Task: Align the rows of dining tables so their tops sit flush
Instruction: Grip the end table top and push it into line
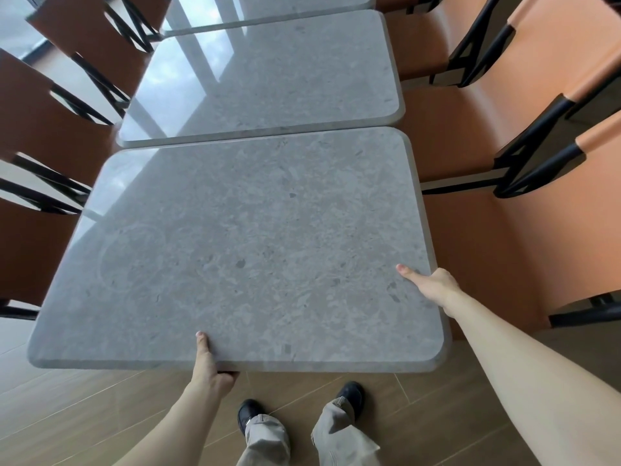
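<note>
1. Nearest the lens, two dark shoes (250, 417) and grey trouser legs are planted on the wood-look floor (67, 415) at the end of a row of grey stone-look tables.
2. The near table (245, 250) is gripped by both hands: the left hand (210, 368) is clamped on the near edge, thumb on top and fingers curled beneath; the right hand (431, 285) is closed on the right edge, thumb laid across the top.
3. The near table's far edge is seen lying just beside the second table (268, 82), but the right side juts out past its neighbour's, and the seam looks slightly skewed.
4. The step is judged best done by a sideways slide to the left and a slight turn, until the side edges run in one line.
5. Brown chairs (50, 136) on the left stand close and could be bumped; orange chairs (537, 112) flank the right.
6. No containers are in view; the tabletops are bare.
</note>
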The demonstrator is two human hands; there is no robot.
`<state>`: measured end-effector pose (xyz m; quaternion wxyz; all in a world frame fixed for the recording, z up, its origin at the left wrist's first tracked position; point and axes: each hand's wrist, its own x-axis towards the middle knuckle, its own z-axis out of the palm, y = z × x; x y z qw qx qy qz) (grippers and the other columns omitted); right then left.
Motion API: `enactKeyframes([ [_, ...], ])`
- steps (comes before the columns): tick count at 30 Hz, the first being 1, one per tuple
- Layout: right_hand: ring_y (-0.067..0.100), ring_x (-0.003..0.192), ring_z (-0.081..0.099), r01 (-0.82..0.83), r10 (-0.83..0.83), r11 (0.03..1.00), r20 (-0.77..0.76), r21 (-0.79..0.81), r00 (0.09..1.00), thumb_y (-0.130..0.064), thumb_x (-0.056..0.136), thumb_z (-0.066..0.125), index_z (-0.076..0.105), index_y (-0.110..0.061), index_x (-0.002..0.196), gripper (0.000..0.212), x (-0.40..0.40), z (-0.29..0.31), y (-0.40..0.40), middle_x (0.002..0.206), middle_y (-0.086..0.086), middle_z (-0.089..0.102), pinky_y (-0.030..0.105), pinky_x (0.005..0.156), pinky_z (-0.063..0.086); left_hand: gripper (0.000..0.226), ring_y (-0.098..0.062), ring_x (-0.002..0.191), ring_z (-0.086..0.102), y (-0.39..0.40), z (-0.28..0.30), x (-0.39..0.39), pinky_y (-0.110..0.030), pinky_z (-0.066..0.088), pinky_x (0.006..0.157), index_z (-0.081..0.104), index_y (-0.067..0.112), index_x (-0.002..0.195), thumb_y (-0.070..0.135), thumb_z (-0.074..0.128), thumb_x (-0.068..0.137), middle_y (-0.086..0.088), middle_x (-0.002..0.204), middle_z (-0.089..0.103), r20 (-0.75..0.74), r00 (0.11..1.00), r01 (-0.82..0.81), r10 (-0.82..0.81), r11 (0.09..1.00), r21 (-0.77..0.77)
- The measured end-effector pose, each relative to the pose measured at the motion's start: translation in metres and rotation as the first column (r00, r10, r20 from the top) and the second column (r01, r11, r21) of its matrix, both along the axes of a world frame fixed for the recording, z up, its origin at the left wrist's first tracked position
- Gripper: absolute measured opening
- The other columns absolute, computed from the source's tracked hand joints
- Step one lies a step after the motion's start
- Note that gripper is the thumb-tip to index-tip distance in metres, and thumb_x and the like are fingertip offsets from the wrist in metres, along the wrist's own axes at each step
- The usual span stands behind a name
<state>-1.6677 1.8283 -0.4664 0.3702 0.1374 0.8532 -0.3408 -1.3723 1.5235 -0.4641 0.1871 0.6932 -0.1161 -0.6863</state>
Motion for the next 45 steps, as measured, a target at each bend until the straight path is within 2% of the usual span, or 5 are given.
enactKeyframes([
  [8,0.036,0.135,0.049,0.022,-0.023,1.000,0.049,0.013,0.999,-0.097,0.034,0.065,0.039,-0.002,0.148,0.150,-0.003,0.000,0.000,0.148,0.016,0.050,0.050,0.110,0.044,0.036,-0.024,0.126,0.060,0.001,-0.005,-0.005,-0.047,0.047,0.107,0.059,0.024,0.093,0.058,0.067,0.087,-0.001,0.135,0.063,0.069,0.997,-0.021,0.022,1.000,-0.003],
  [14,0.037,0.144,0.037,0.022,-0.023,1.000,0.042,0.016,0.999,-0.076,0.068,0.074,0.023,-0.001,0.154,0.125,-0.004,0.005,-0.001,0.158,0.018,0.036,0.049,0.115,0.038,0.069,-0.023,0.121,0.063,0.005,-0.005,-0.016,-0.045,0.051,0.099,0.055,0.025,0.138,0.065,0.067,0.083,0.002,0.133,0.064,0.142,0.989,-0.044,0.046,0.999,-0.021],
  [25,0.039,0.124,0.055,0.203,-0.201,0.978,-0.058,0.047,0.978,-0.089,0.071,0.055,0.055,-0.003,0.137,0.109,0.044,-0.002,0.014,0.136,0.020,0.057,0.046,0.100,0.048,0.090,-0.026,0.098,0.069,0.004,-0.024,0.008,-0.048,0.057,0.068,0.057,0.022,0.135,0.059,0.089,0.059,-0.004,0.121,0.069,0.065,0.993,-0.089,0.093,0.994,-0.066],
  [34,0.038,0.141,0.042,0.162,-0.160,0.986,-0.038,0.040,0.986,-0.085,0.077,0.053,0.039,0.000,0.150,0.113,0.045,0.007,0.011,0.154,0.020,0.043,0.046,0.112,0.037,0.058,-0.026,0.100,0.065,0.010,-0.022,0.011,-0.054,0.053,0.093,0.055,0.011,0.127,0.036,0.081,0.082,-0.009,0.125,0.065,0.012,1.000,0.015,-0.014,0.996,-0.090],
  [45,0.038,0.145,0.037,0.179,-0.178,0.984,-0.025,0.014,0.984,-0.084,0.077,0.054,0.033,-0.001,0.154,0.115,0.064,0.006,0.021,0.159,0.018,0.038,0.048,0.117,0.032,0.067,-0.030,0.106,0.065,0.005,-0.027,0.029,-0.058,0.053,0.089,0.052,0.010,0.135,0.034,0.083,0.080,-0.011,0.130,0.064,-0.085,0.993,0.073,-0.079,0.995,-0.071],
])
